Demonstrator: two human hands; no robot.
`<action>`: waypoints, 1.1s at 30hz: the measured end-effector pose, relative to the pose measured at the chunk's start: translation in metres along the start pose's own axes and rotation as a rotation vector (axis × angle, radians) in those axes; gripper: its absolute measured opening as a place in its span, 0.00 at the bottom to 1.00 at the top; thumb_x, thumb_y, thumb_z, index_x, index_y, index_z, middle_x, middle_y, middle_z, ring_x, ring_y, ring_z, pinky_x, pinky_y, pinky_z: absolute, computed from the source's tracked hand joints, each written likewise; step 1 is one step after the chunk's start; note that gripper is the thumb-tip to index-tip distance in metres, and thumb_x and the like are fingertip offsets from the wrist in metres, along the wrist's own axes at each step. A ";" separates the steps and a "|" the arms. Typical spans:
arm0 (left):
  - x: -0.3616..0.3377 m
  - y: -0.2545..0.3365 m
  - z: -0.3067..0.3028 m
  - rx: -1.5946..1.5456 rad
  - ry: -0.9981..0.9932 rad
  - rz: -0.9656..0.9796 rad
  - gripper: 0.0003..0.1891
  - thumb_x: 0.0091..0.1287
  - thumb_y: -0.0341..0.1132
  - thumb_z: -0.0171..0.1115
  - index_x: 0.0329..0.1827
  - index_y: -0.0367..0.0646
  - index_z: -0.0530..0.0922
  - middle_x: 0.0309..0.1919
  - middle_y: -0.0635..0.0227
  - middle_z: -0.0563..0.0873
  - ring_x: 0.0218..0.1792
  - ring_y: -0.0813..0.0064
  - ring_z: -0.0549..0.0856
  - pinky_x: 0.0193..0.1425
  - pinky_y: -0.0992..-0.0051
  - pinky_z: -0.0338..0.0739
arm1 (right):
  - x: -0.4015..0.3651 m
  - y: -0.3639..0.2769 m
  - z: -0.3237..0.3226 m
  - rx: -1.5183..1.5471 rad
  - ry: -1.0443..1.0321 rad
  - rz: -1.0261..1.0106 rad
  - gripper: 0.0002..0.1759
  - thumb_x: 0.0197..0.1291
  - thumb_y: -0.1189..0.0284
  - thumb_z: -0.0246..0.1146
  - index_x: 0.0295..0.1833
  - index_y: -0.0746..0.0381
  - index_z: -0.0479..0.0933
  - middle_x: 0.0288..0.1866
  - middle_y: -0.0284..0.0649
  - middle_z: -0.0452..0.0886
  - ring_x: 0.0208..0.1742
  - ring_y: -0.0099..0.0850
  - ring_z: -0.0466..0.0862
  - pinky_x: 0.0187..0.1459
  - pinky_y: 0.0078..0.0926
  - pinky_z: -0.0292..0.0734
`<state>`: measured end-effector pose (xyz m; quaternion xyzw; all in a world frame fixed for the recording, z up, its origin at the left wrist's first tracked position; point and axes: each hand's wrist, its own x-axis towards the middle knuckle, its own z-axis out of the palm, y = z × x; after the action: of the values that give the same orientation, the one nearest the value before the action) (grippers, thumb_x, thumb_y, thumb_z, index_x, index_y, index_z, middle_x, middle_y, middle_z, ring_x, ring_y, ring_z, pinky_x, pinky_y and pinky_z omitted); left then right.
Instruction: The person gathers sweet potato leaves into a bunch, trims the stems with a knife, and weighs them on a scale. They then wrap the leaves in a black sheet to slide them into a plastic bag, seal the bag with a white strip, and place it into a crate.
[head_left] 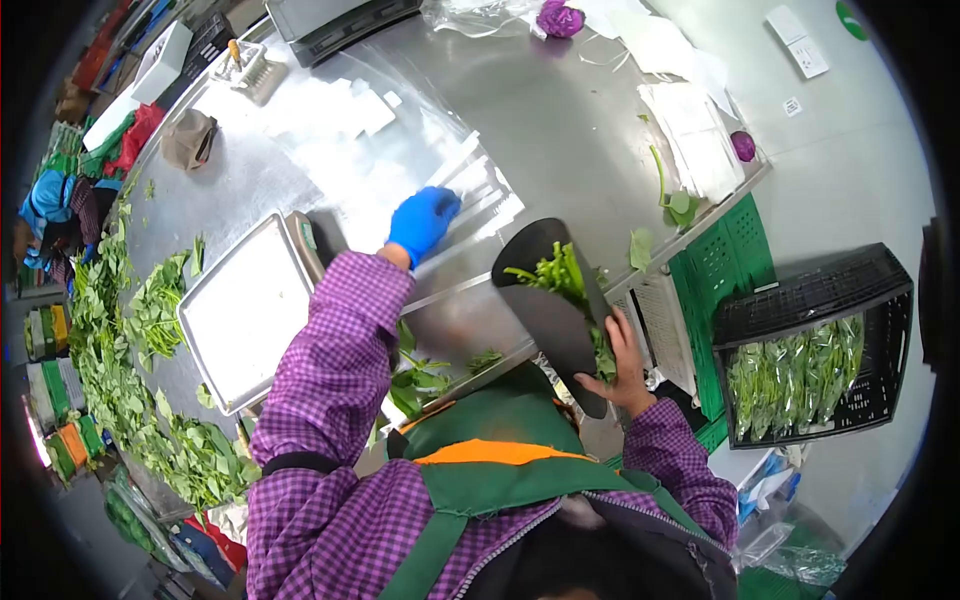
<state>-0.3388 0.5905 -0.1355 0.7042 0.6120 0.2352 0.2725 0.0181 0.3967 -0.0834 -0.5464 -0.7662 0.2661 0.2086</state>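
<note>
A long stainless steel table (560, 120) fills the view in what looks like a produce packing room. A black oval plastic tray (540, 310) loaded with green leafy stems (555, 272) is held tilted above the table's near edge, gripped at its lower rim by the bare right hand (625, 365), fingers closed around it. The left hand (423, 222), in a blue glove, is laid on a stack of clear plastic bags (480, 195) further up the table; whether a bag is pinched cannot be told. A flat steel weighing pan (245, 310) and a heap of loose green leaves (110, 360) lie to the left, and a black crate of bagged greens (810, 350) stands at the right. With the tray held one-handed at such a slant, stems could well slide off onto the floor.
</note>
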 end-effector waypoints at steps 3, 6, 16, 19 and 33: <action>-0.014 0.037 0.010 -0.098 0.071 0.038 0.07 0.60 0.34 0.64 0.39 0.44 0.82 0.32 0.62 0.84 0.31 0.67 0.84 0.38 0.72 0.78 | 0.004 -0.008 -0.004 -0.105 -0.100 -0.027 0.51 0.38 0.58 0.75 0.68 0.64 0.60 0.68 0.57 0.58 0.65 0.56 0.63 0.64 0.49 0.60; -0.017 0.067 0.011 -0.227 0.045 0.096 0.06 0.60 0.34 0.64 0.39 0.44 0.82 0.31 0.63 0.84 0.30 0.68 0.84 0.37 0.73 0.78 | 0.013 -0.021 -0.007 -0.109 -0.119 0.020 0.52 0.38 0.58 0.75 0.69 0.63 0.59 0.67 0.57 0.59 0.64 0.56 0.64 0.63 0.49 0.61; -0.047 0.116 0.030 -0.605 0.258 0.013 0.26 0.58 0.38 0.68 0.59 0.39 0.73 0.51 0.55 0.79 0.54 0.61 0.78 0.57 0.68 0.73 | 0.039 -0.054 0.005 -0.058 -0.033 0.216 0.54 0.39 0.58 0.74 0.71 0.62 0.54 0.65 0.58 0.63 0.62 0.55 0.67 0.62 0.46 0.63; -0.087 0.061 0.071 -0.699 0.413 -0.269 0.44 0.58 0.38 0.70 0.71 0.32 0.52 0.62 0.49 0.69 0.62 0.59 0.70 0.65 0.67 0.66 | 0.052 -0.056 0.013 -0.036 0.028 0.245 0.56 0.39 0.57 0.73 0.71 0.63 0.52 0.63 0.58 0.64 0.61 0.55 0.68 0.61 0.47 0.64; -0.144 0.053 0.033 -0.416 0.514 -0.107 0.20 0.61 0.27 0.63 0.58 0.45 0.76 0.36 0.64 0.80 0.40 0.71 0.79 0.49 0.74 0.73 | 0.106 -0.025 0.069 -0.027 -0.084 0.341 0.16 0.60 0.68 0.57 0.49 0.68 0.74 0.32 0.52 0.81 0.32 0.51 0.81 0.34 0.46 0.75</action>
<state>-0.2982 0.4395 -0.1245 0.5179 0.6356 0.5106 0.2591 -0.0751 0.4782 -0.1177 -0.6595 -0.6741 0.3100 0.1210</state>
